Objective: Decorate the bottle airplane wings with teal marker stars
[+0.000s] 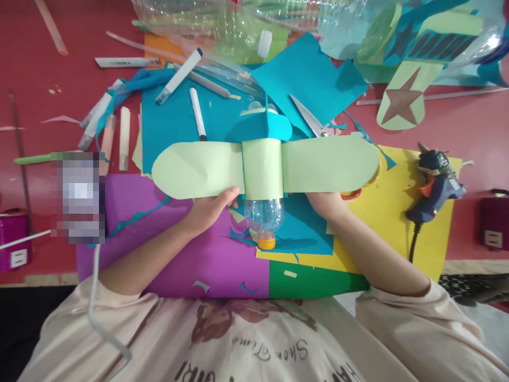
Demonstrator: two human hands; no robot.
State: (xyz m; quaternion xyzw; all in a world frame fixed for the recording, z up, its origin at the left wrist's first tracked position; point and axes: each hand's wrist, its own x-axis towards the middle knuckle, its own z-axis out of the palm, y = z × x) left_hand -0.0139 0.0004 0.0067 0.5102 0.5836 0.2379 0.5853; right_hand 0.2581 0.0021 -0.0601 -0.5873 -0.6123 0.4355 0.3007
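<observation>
In front of me is a model airplane made from a clear plastic bottle with an orange cap that points toward me. Pale green paper wraps its middle and forms two long rounded wings. A blue paper tail stands at the far end. My left hand is closed at the near edge of the left wing, thumb by the bottle and the other fingers mostly under the paper. Beneath the right wing lies my right hand, its fingers hidden by the paper.
Scissors lie beyond the right wing, on blue paper. A glue gun rests on yellow paper at right. Several markers are scattered at left, near a phone-like blurred device with a cable. Another decorated bottle lies at back right.
</observation>
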